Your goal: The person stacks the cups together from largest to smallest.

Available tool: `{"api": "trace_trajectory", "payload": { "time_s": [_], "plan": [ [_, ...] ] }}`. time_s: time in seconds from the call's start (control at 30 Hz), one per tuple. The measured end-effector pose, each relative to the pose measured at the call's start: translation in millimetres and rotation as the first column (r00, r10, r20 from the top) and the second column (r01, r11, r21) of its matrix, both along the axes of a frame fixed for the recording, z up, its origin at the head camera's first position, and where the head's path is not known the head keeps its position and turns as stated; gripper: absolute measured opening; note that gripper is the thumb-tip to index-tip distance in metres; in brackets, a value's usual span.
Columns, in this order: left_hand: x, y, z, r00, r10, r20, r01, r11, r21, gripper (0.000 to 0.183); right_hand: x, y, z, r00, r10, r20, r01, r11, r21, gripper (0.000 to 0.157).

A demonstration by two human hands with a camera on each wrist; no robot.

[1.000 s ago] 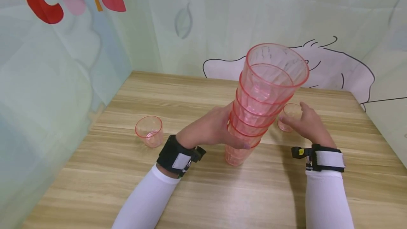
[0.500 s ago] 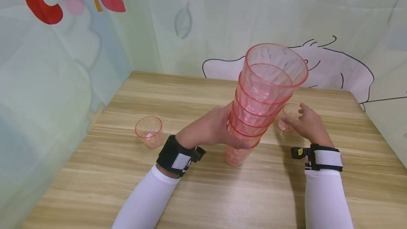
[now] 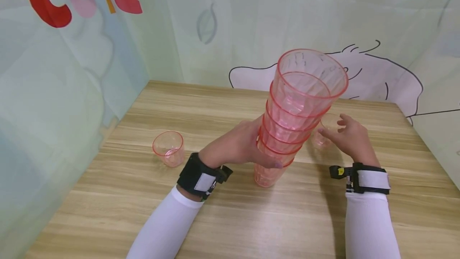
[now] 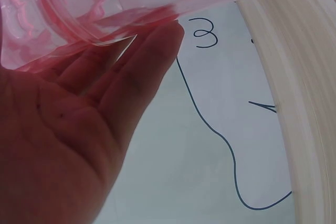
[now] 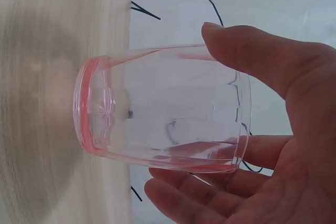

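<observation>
My left hand [image 3: 244, 143] grips a tall stack of several clear pink plastic cups [image 3: 287, 125], thumb on the near side. The stack leans in the head view, wide mouths upward, top cup toward the back right. In the left wrist view, the fingers [image 4: 139, 72] lie along the cups' side. To the right, my right hand [image 3: 350, 139] holds a single clear pink cup [image 5: 168, 108] by its upper part, thumb on one side and fingers on the other. That cup is upright, its base close over the wooden table [image 3: 230, 219].
Another pink cup [image 3: 169, 149] stands upright on the table at the left. A printed cloth backdrop [image 3: 201, 19] rises behind the table's back edge and along its left side.
My right hand has shifted very slightly, with the single cup moving a little upward in the head view. My left hand and the stack stay in place.
</observation>
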State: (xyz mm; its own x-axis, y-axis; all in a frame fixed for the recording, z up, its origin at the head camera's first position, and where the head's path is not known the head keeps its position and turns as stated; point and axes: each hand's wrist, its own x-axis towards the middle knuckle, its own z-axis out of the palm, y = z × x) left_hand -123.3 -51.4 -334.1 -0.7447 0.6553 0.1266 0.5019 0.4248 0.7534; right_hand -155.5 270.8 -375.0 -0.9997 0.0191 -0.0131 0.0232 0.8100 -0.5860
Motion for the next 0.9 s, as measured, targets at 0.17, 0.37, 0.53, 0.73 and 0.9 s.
{"api": "trace_trajectory", "payload": {
  "time_s": [0.17,0.37,0.53,0.73,0.9],
  "plan": [
    [0.5,0.4,0.2,1.0,0.0,0.017,-0.001,1.0,0.003,0.066,1.7,-2.2,2.1,1.0,-0.014,-0.023,0.014,1.0,-0.017,0.106],
    [0.1,0.2,0.6,1.0,-0.002,-0.004,0.003,1.0,0.014,0.067,5.3,-4.8,8.7,0.994,-0.033,-0.101,0.027,0.998,-0.065,0.106],
    [0.1,-0.7,0.5,1.0,-0.001,0.01,0.001,1.0,0.014,0.066,9.4,-7.7,15.8,0.985,-0.062,-0.163,0.052,0.997,-0.062,0.1],
    [0.2,-2.0,0.5,1.0,0.0,-0.002,0.0,1.0,0.01,0.065,12.3,-10.9,22.7,0.975,-0.1,-0.196,0.086,0.993,-0.079,0.097],
    [1.3,-3.3,0.3,1.0,0.001,0.016,-0.001,1.0,0.012,0.064,15.3,-14.5,26.9,0.971,-0.118,-0.21,0.1,0.991,-0.094,0.094]
  ]
}}
